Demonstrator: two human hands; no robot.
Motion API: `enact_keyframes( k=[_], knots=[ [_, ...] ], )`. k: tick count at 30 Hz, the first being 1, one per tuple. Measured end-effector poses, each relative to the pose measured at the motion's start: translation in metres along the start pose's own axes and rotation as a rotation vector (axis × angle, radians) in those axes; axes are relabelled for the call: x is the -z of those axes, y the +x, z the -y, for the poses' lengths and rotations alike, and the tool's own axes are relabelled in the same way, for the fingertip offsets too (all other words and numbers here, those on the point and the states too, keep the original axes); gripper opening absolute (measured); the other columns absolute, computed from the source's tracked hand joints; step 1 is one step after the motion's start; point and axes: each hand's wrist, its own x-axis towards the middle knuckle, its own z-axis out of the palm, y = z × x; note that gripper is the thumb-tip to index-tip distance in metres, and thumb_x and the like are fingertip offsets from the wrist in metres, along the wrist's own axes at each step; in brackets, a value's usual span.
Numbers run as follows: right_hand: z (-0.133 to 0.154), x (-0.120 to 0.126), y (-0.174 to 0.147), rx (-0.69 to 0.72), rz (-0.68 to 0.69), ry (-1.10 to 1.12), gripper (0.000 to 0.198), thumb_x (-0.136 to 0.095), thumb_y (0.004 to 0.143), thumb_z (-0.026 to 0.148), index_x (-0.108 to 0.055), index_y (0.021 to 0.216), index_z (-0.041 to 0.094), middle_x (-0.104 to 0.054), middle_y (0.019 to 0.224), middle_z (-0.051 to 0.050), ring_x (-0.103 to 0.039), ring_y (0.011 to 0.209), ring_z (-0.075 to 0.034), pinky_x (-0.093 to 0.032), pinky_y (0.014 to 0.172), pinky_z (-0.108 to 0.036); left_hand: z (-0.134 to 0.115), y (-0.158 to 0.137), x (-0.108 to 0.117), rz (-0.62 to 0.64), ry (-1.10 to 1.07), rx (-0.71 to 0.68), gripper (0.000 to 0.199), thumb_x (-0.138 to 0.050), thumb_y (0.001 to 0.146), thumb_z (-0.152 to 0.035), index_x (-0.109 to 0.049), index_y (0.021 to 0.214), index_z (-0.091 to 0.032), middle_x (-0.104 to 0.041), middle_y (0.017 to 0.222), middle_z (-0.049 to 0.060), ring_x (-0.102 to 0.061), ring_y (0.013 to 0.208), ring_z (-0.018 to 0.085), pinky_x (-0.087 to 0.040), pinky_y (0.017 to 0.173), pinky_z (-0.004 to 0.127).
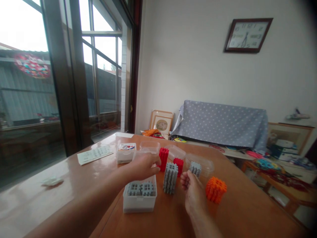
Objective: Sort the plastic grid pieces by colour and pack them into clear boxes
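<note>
My left hand reaches over the back of a white plastic box. Its fingers are bent inward beside a tall stack of red interlocking tiles; whether they touch it or hold anything is hard to see. Inside the box lie grey window-patterned tiles. A tall grey tile stack stands upright between my hands, with a shorter red stack behind it. My right hand is closed, fingertips pressed together, and what it may hold is hidden. Beyond it is another grey stack. To its right sits an orange stack.
Clear plastic lids lie behind the stacks. A lidded white box, a printed booklet and a crumpled plastic wrapper are on the left of the wooden table. A side bench stands at the right.
</note>
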Motion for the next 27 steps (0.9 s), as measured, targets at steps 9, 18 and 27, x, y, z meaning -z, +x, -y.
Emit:
enact_keyframes(
  k=[9, 18, 27],
  knots=[
    [0.000, 0.000, 0.002, 0.019, 0.031, 0.025, 0.035, -0.072, 0.077, 0.052, -0.070, 0.084, 0.018, -0.072, 0.074, -0.002, -0.061, 0.061, -0.014, -0.045, 0.056, -0.024, -0.010, 0.044, -0.018, 0.041, -0.061, -0.077, 0.057, -0.074, 0.078, -0.041, -0.060, 0.130, -0.022, -0.066, 0.126, 0.010, -0.060, 0.114, 0.029, -0.046, 0.098, 0.040],
    [0.007, -0.004, -0.002, 0.004, 0.039, 0.038, 0.035, -0.072, 0.077, 0.052, -0.070, 0.085, 0.018, -0.072, 0.074, -0.002, -0.060, 0.060, -0.014, -0.044, 0.054, -0.024, -0.016, 0.058, -0.024, 0.100, -0.001, -0.065, 0.050, -0.074, 0.074, -0.038, -0.061, 0.119, -0.022, -0.068, 0.118, 0.009, -0.063, 0.105, 0.027, -0.049, 0.086, 0.035],
    [0.013, -0.007, -0.008, -0.012, 0.045, 0.044, 0.031, -0.070, 0.078, 0.049, -0.069, 0.080, 0.018, -0.071, 0.070, -0.002, -0.058, 0.058, -0.013, -0.042, 0.053, -0.023, -0.024, 0.058, -0.017, 0.123, 0.058, -0.061, 0.039, -0.066, 0.074, -0.026, -0.061, 0.112, -0.022, -0.069, 0.111, 0.005, -0.063, 0.099, 0.024, -0.047, 0.080, 0.030]
  ],
)
